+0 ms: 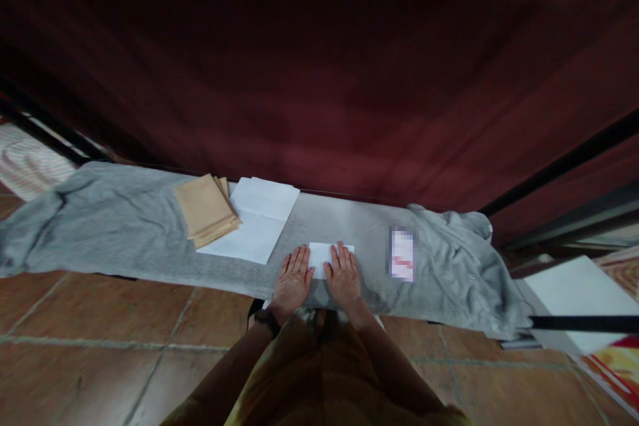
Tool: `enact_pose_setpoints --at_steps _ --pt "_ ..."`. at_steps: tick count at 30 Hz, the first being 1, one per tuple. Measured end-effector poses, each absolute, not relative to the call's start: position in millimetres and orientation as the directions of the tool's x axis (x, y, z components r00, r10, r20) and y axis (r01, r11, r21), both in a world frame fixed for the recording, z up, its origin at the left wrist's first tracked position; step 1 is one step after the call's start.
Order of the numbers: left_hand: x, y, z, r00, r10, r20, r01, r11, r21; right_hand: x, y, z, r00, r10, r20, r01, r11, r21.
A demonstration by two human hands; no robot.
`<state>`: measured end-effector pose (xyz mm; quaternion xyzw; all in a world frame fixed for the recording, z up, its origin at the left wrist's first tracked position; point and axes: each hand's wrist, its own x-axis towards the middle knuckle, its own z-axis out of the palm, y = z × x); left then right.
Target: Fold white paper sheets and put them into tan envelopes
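A small white piece of paper [319, 258], apparently folded, lies flat on the grey cloth just in front of me. My left hand [293, 278] rests palm down at its left edge, fingers stretched out. Across the paper's right part lies my right hand [343, 275], also flat with its fingers extended, covering some of it. To the left are larger white sheets [262, 219] with a crease across them. A stack of brown paper envelopes [207, 206] overlaps those sheets.
The grey cloth [140, 226] covers a long narrow surface and bunches up at the right. A blurred-out phone-like rectangle [402, 255] lies right of my hands. Behind hangs a dark red curtain [319, 93]. Black bars [584, 325] stand at the sides above a tiled floor [100, 359].
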<state>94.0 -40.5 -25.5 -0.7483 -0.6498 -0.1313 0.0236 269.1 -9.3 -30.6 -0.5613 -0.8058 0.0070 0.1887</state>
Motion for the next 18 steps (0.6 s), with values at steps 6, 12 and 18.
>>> enact_pose_setpoints --at_steps 6,12,18 --pt "107.2 -35.2 -22.7 0.135 0.962 0.236 0.972 -0.175 0.159 268.5 -10.8 -28.8 -0.293 0.916 0.273 0.906 0.357 -0.226" --pt "116.9 -36.1 -20.2 0.204 0.951 0.232 0.951 -0.249 0.183 268.2 -9.8 -26.2 -0.304 0.922 0.238 0.912 0.354 -0.209" --pt "100.5 -43.1 -24.5 0.203 0.955 0.218 0.959 -0.239 0.153 267.8 -10.3 -27.9 -0.297 0.917 0.265 0.908 0.357 -0.220"
